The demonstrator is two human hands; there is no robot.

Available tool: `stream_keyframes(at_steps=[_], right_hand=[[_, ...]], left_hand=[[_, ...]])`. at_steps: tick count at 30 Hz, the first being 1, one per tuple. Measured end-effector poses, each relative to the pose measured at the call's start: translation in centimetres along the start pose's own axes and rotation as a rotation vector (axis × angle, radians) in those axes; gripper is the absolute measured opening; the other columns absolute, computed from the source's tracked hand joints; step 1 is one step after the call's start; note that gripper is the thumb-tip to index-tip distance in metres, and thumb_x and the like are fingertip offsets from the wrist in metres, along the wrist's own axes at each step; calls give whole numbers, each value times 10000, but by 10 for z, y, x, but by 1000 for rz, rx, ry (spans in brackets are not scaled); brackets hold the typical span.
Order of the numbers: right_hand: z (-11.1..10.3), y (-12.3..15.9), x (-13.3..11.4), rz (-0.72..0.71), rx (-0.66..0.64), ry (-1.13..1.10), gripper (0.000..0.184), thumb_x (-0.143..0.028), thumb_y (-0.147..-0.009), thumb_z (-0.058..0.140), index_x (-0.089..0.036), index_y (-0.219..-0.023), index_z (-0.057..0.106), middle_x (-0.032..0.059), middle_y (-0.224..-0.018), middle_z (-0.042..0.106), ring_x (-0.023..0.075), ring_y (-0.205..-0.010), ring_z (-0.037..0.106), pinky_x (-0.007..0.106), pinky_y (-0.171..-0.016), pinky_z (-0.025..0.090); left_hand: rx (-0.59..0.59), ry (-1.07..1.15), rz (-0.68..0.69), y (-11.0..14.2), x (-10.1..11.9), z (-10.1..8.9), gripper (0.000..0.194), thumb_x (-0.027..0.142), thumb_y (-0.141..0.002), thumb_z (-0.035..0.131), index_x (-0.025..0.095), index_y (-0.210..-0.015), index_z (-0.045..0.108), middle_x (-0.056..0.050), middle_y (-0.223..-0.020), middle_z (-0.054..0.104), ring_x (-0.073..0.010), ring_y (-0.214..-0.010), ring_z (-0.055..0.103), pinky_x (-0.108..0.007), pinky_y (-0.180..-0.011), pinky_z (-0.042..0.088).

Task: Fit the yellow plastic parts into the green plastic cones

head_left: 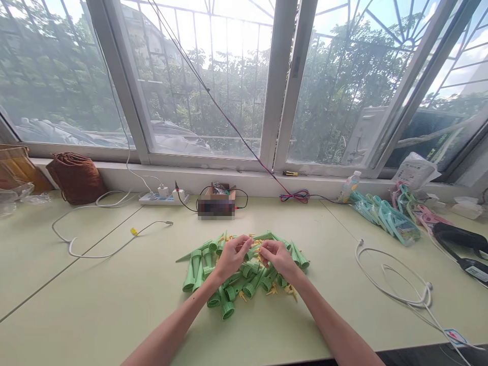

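Observation:
A pile of green cone-shaped spikes [227, 309] with wide, ribbed, hollow ends lies in front of me. Small yellow pronged plastic pieces [272, 290] are scattered among them. Over the pile, my left hand [233, 256] is closed in a pinch, thumb against forefinger; what it holds, if anything, is too small to make out. Close by on its right, my right hand [277, 255] also pinches, with a small yellow piece [259, 250] showing at its fingertips. The two sets of fingertips face each other, a short gap apart.
Behind the pile stand a small open box [219, 192] and a power strip [162, 198]. White cables lie at left [91, 255] and right [392, 292]. Bagged teal items [392, 221], a bottle [349, 187] and a brown pouch [76, 178] line the window side.

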State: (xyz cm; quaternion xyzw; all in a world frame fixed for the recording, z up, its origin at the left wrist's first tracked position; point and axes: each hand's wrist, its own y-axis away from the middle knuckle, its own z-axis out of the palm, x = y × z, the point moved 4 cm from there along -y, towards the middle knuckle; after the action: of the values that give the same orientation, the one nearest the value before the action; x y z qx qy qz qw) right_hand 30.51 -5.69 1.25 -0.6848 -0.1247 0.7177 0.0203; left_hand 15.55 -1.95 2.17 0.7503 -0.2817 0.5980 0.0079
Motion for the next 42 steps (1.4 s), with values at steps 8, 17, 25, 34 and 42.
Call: stream_keyframes(at_steps=[8, 17, 25, 34, 42], right_hand=[[1, 2, -3, 1, 0, -10, 302, -464, -817, 660, -178, -721, 631, -31, -559, 509, 97, -473, 438, 230, -444, 374], [-2, 0, 1, -20, 41, -39, 304, -457, -819, 666, -177, -709, 628, -25, -569, 522, 105, -499, 455, 242, -479, 393], [-6, -1, 6, 62, 115, -262, 339, -490, -752, 726, -169, -724, 620, -30, -616, 508, 87, -508, 432, 225, -473, 374], [-6, 0, 9, 119, 98, -396, 342, -469, -742, 751, -171, -718, 585, -33, -635, 511, 78, -516, 434, 218, -491, 375], [-2, 1, 1, 101, 39, -296, 337, -491, -770, 725, -171, -796, 623, -18, -654, 574, 86, -473, 493, 206, -378, 316]], left_hand=[[-34, 80, 7, 0, -1, 2, 298, 462, -905, 519, 179, -876, 609, 30, -649, 501, -73, -460, 399, -167, -367, 363], [-24, 118, 20, -1, 3, 1, 278, 446, -889, 550, 178, -905, 622, 1, -734, 583, -116, -574, 543, -212, -469, 499], [-82, 133, -65, 1, 10, -1, 305, 411, -806, 666, 189, -1006, 607, -35, -890, 646, -154, -698, 646, -293, -679, 557], [-81, 179, -55, 1, 10, -1, 331, 375, -776, 713, 191, -1017, 578, -37, -940, 613, -175, -843, 650, -313, -765, 572], [-14, 253, 1, 0, 13, -2, 302, 398, -841, 643, 184, -1022, 532, -30, -870, 628, -199, -818, 679, -371, -741, 608]])
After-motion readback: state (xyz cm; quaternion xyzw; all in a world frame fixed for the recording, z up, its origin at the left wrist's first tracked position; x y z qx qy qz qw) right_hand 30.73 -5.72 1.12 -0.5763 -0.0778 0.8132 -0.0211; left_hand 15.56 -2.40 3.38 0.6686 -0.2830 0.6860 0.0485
